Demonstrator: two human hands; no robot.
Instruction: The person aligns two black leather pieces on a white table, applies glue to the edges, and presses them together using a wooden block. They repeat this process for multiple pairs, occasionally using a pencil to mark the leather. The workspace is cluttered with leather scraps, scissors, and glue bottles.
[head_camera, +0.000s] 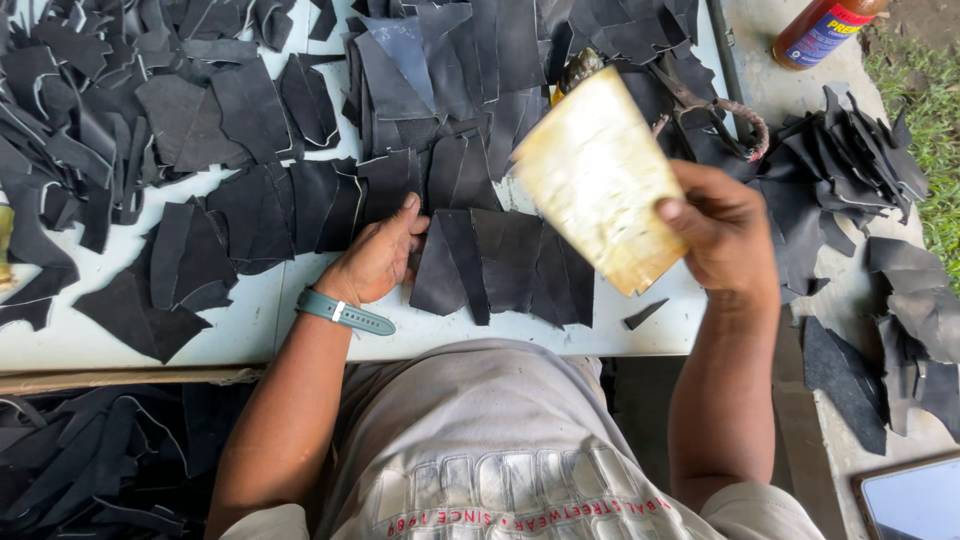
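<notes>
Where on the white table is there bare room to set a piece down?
Bare table shows along the near edge, between the left hand and the loose pieces at left, and a strip below the fanned pieces. The far side is crowded with black pieces.

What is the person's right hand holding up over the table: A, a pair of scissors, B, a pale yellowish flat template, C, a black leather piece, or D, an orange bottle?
B: the right hand grips a pale yellowish flat template above the black leather pieces.
</notes>
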